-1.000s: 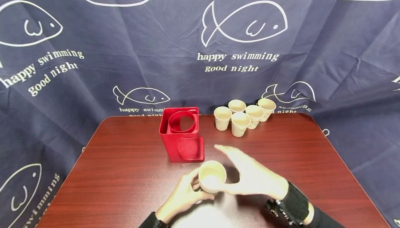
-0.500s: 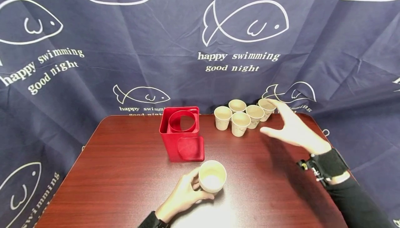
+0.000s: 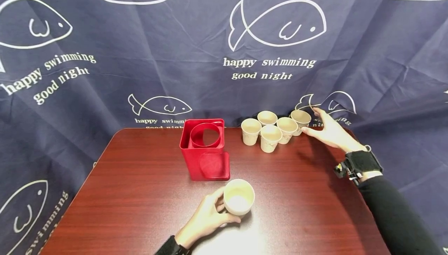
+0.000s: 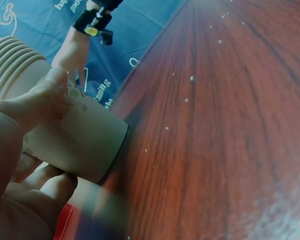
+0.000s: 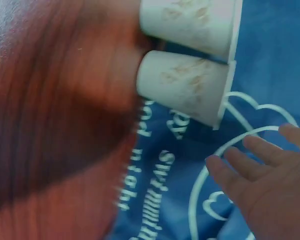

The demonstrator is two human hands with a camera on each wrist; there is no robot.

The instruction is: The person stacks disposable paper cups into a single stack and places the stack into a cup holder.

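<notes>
My left hand (image 3: 210, 213) grips a nested stack of paper cups (image 3: 239, 197) low over the front middle of the table. Several stacked rims show in the left wrist view, with the thumb (image 4: 42, 100) on one side of the cups and fingers on the other. My right hand (image 3: 332, 133) is at the back right, fingers spread, beside the rightmost paper cup (image 3: 301, 119). In the right wrist view its fingers (image 5: 235, 175) are apart from the nearest cup (image 5: 185, 87). Between the hand and that cup, contact cannot be made out in the head view.
Several upright paper cups (image 3: 270, 140) cluster at the back of the wooden table (image 3: 140, 192). A red square container (image 3: 194, 165) with a round ring (image 3: 205, 135) inside its top stands left of centre. A blue fish-print cloth (image 3: 196, 53) hangs behind the table.
My right hand has left the stack of paper cups and moved back and right to the rightmost cup. The left hand keeps its hold on the stack in the same place.
</notes>
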